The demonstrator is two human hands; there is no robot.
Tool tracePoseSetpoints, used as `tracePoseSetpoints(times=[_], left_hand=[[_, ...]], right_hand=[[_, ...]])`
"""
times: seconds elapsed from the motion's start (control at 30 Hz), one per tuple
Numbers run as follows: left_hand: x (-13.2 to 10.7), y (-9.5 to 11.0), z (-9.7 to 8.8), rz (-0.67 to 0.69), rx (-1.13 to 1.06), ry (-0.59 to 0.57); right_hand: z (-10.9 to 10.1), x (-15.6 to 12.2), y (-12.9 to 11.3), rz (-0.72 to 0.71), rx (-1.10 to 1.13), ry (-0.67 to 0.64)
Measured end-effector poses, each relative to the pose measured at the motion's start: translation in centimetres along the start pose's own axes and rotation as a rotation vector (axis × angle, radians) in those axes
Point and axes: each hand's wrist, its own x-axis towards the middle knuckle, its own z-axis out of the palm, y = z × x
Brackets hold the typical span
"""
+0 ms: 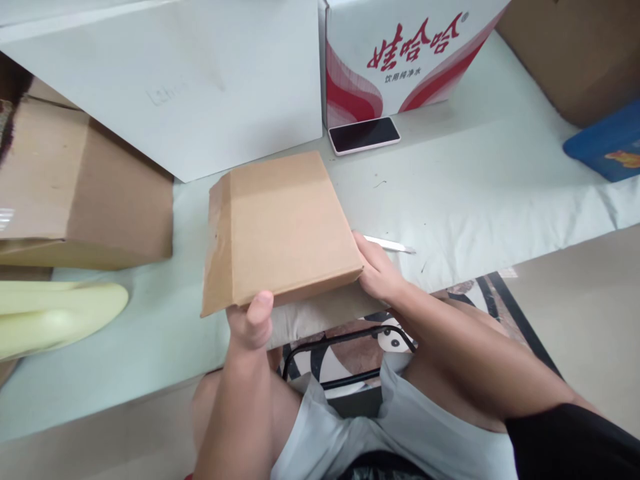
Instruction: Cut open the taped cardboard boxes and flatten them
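Note:
A flat brown cardboard box is held between my two hands over the near edge of the table. Its left end has a flap that sticks out. My left hand grips the near left corner from below, thumb up along the side, its other fingers mostly hidden under the box. At the right edge, my right hand is closed round the near corner, with some fingers out of sight beneath. Just beyond that hand, a thin white-and-silver tool, perhaps a utility knife, lies on the cloth, partly covered.
A phone lies before a red-and-white carton. A big white box stands behind. Left are a brown carton and a pale yellow object. A blue item and another brown box sit right on the green tablecloth.

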Motion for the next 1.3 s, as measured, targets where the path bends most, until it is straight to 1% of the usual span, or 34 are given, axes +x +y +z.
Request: tracePoseSetpoints(times=[0.23, 0.5, 0.63, 0.87, 1.03, 1.3], left_hand=[[0.0, -0.5, -0.1, 0.019, -0.012, 0.03], [0.1, -0.1, 0.0, -0.01, 0.067, 0.003], [0.1, -0.3, -0.1, -0.015, 0.087, 0.004], [-0.2, -1.1, -0.6, 0.031, 0.024, 0.031], [-0.3, -0.9, -0.4, 0.052, -0.053, 0.04], [-0.6, -1.0, -0.5, 0.042, -0.014, 0.061]], right_hand=[[0.1, 0.0, 0.1, 0.001, -0.002, -0.003], [0.0, 0.0, 0.2, -0.009, -0.015, -0.008], [0.0, 0.0, 0.2, -0.011, -0.028, -0.012], [0.0, 0.0, 0.2, -0.015, -0.024, 0.0], [0.0, 0.0, 0.3, -0.017, -0.024, 0.005], [0.0, 0.0, 0.1, 0.003, -0.007, 0.0]])
